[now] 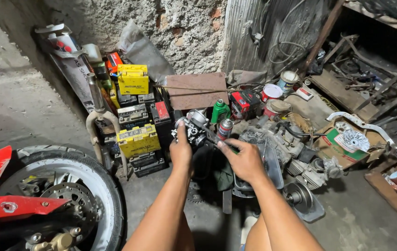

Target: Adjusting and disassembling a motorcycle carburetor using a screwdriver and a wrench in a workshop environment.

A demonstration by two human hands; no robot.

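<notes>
Item: carburetor (190,128), held up in front of you over the concrete floor (356,218), just ahead of the stacked batteries (138,139) and the engine block (280,139).

Your left hand (181,149) is clenched around the carburetor's lower body; your right hand (243,160) grips a slim tool (209,136), likely a screwdriver, its tip touching the carburetor's side. Keep the left grip firm and the body steady so the tip seats squarely before you turn; a slip would likely chew the screw head. Work over the tray (273,169) below your right hand so any small part that drops is caught. Appearance: compact cast-metal body, dull grey and grimy, round throat opening facing up and away, with small fittings around it; fine detail too small to tell.
</notes>
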